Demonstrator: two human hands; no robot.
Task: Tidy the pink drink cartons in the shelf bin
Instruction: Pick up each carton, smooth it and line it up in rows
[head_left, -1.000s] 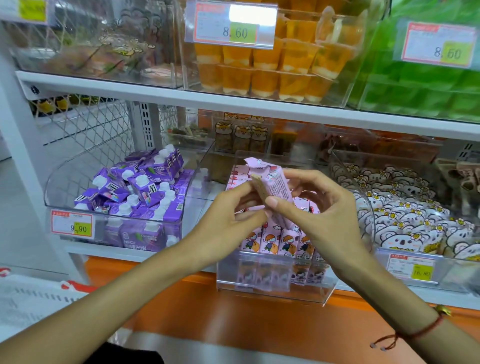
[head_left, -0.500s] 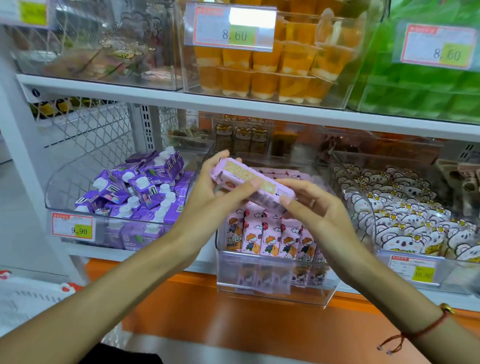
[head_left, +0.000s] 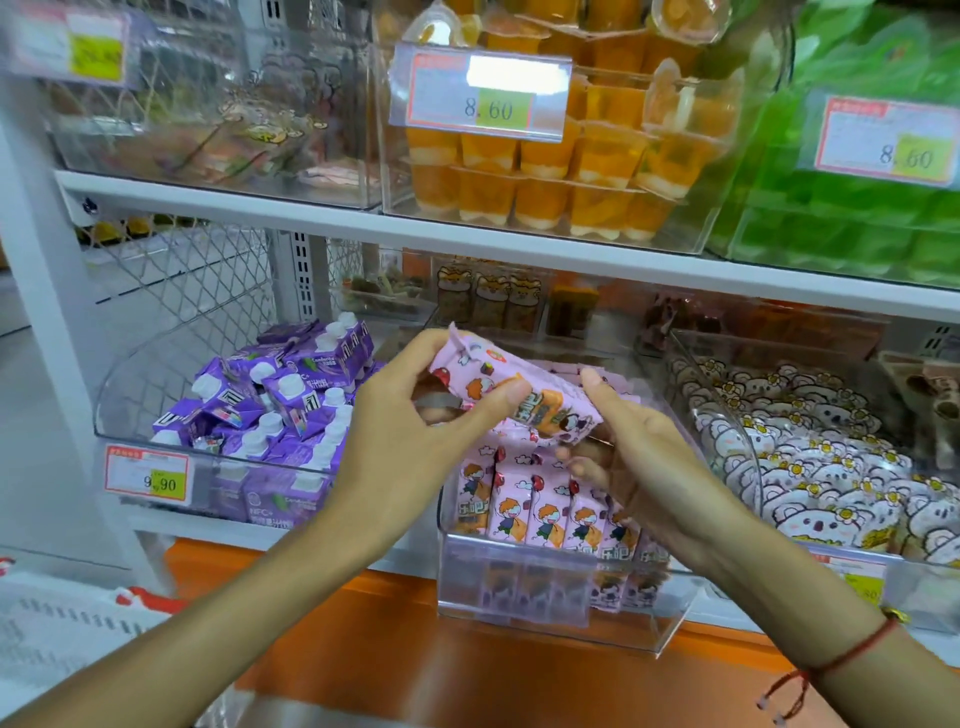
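Left hand (head_left: 410, 415) pinches and right hand (head_left: 631, 447) cradles the pink drink carton (head_left: 519, 387); stand it upright, print outward, behind the front row (head_left: 540, 506) in the clear bin (head_left: 545, 618).

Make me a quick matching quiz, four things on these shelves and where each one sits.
Things:
1. purple cartons
2. orange jelly cups
3. koala packets
4. held pink carton

Places:
A. upper shelf, behind the 8.60 tag
B. between both hands, above the middle bin
C. lower shelf, left bin
D. lower shelf, right bin

Pairs: 1-C, 2-A, 3-D, 4-B
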